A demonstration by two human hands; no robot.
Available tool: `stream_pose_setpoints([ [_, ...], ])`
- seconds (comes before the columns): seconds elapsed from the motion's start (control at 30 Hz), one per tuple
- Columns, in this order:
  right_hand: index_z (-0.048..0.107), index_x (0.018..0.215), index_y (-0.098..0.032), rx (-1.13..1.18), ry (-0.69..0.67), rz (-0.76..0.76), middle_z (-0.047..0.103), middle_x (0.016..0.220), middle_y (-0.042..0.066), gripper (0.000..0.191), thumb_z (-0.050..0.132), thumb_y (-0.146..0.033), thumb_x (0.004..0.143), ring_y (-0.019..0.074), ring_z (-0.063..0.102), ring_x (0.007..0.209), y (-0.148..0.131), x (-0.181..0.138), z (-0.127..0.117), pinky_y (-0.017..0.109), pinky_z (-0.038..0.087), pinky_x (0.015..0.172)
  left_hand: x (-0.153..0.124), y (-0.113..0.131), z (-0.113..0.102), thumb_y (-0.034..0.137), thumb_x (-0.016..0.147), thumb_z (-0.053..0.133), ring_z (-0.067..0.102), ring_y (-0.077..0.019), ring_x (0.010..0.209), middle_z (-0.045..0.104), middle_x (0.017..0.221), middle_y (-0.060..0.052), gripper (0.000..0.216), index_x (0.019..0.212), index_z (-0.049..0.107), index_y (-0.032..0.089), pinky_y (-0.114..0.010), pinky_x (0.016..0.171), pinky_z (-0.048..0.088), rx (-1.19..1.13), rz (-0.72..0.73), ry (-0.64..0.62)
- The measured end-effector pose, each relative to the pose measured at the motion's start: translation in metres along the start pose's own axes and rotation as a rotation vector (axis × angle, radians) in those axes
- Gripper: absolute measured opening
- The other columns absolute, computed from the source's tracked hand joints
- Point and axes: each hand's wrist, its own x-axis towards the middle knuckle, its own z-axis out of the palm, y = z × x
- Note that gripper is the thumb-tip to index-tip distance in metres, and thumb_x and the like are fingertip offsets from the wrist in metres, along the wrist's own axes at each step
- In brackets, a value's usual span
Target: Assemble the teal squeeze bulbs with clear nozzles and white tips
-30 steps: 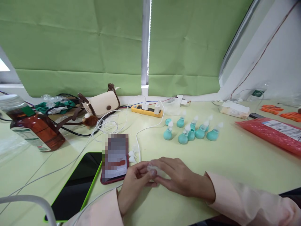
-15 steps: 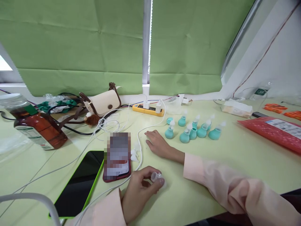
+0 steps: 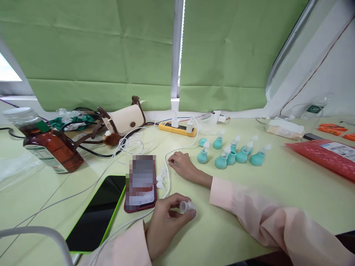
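My left hand (image 3: 166,221) pinches a small translucent plastic nozzle piece (image 3: 186,207) between thumb and fingers, its round open end turned toward the left. Farther forward, my right hand (image 3: 183,166) rests low over the table beside the white cable, its fingers bent together. Whatever may be at those fingertips is too small to make out. Several white cone-shaped tips (image 3: 161,181) lie between the phone and the cable, just left of my right hand. To the right stand several teal squeeze bulbs (image 3: 221,162), most with translucent nozzles; one open bulb (image 3: 231,157) has none.
A pixelated red-cased phone (image 3: 141,199) and a black-screened green-edged phone (image 3: 97,214) lie at left. Behind are a brown bottle (image 3: 52,147), a cream handbag (image 3: 127,120) and a yellow power strip (image 3: 177,129). A red bubble mailer (image 3: 324,155) is at right. White cables cross the table.
My right hand has shifted slightly left and its fingers have curled in. My left hand keeps hold of the nozzle piece. The whole view has shifted slightly.
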Motion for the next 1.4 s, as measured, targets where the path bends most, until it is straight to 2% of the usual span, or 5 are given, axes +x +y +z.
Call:
stream_pose_setpoints([
  [0.23, 0.063, 0.084, -0.013, 0.376, -0.076, 0.012, 0.064, 0.079, 0.006, 0.018, 0.052, -0.025, 0.076, 0.014, 0.056, 0.071, 0.01, -0.015, -0.014, 0.027, 0.044, 0.064, 0.004, -0.003, -0.001, 0.027, 0.065, 0.063, 0.055, -0.0149, 0.066, 0.061, 0.073, -0.003, 0.022, 0.084, 0.06, 0.015, -0.023, 0.062, 0.044, 0.026, -0.013, 0.036],
  [0.47, 0.061, 0.089, -0.01, 0.705, -0.173, 0.069, 0.065, 0.083, 0.009, 0.035, 0.059, -0.039, 0.069, 0.0173, 0.061, 0.08, 0.023, -0.015, -0.025, 0.032, 0.048, 0.073, 0.003, -0.002, 0.0, 0.024, 0.065, 0.061, 0.056, -0.0159, 0.07, 0.062, 0.076, -0.004, 0.019, 0.082, 0.058, 0.015, -0.024, 0.062, 0.045, 0.05, -0.022, 0.023],
  [0.73, 0.062, 0.079, -0.012, 0.843, -0.25, 0.075, 0.063, 0.08, 0.006, 0.027, 0.064, -0.035, 0.065, 0.0141, 0.058, 0.078, 0.022, -0.016, -0.033, 0.031, 0.045, 0.075, 0.004, -0.004, -0.001, 0.024, 0.065, 0.061, 0.057, -0.0154, 0.068, 0.062, 0.075, -0.003, 0.017, 0.081, 0.059, 0.016, -0.022, 0.06, 0.044, 0.076, 0.007, 0.03],
  [1.07, 0.061, 0.066, -0.013, 0.952, -0.107, 0.082, 0.06, 0.067, 0.003, 0.019, 0.07, -0.028, 0.059, 0.0121, 0.056, 0.064, 0.005, -0.033, -0.033, 0.027, 0.046, 0.062, 0.016, -0.006, -0.008, 0.021, 0.057, 0.071, 0.057, -0.0116, 0.06, 0.066, 0.067, -0.001, 0.025, 0.073, 0.052, 0.015, -0.021, 0.058, 0.044, -0.264, -0.012, 0.174],
  [1.4, 0.067, 0.075, -0.019, 0.815, 0.053, -0.146, 0.066, 0.072, 0.005, 0.009, 0.066, -0.018, 0.066, 0.0137, 0.057, 0.068, -0.021, -0.075, -0.042, 0.03, 0.047, 0.063, 0.015, -0.003, -0.007, 0.021, 0.053, 0.073, 0.058, -0.0133, 0.053, 0.067, 0.059, -0.003, 0.026, 0.075, 0.061, 0.012, -0.023, 0.054, 0.045, -0.207, -0.062, 0.18],
])
